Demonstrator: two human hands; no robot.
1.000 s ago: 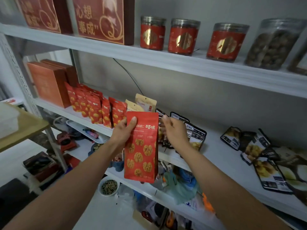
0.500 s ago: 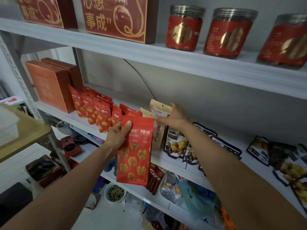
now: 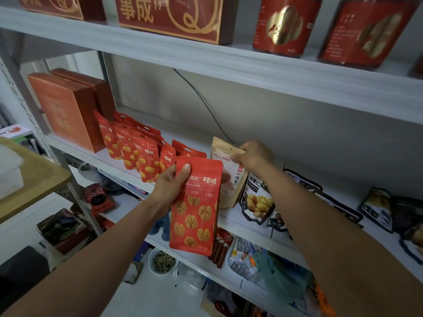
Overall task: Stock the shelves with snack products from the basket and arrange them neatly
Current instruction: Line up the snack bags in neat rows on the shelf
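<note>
A: The hands: what is held?
B: A flat red walnut-printed pouch point(image 3: 196, 209) is gripped by the left hand point(image 3: 170, 188), in front of the white shelf point(image 3: 96, 154); a beige paper pouch point(image 3: 225, 177) standing there is pinched by the right hand point(image 3: 254, 156).

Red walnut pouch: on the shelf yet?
No, the left hand holds the red walnut pouch in front of the shelf, its lower end below the board; the right hand pinches a beige pouch.
</note>
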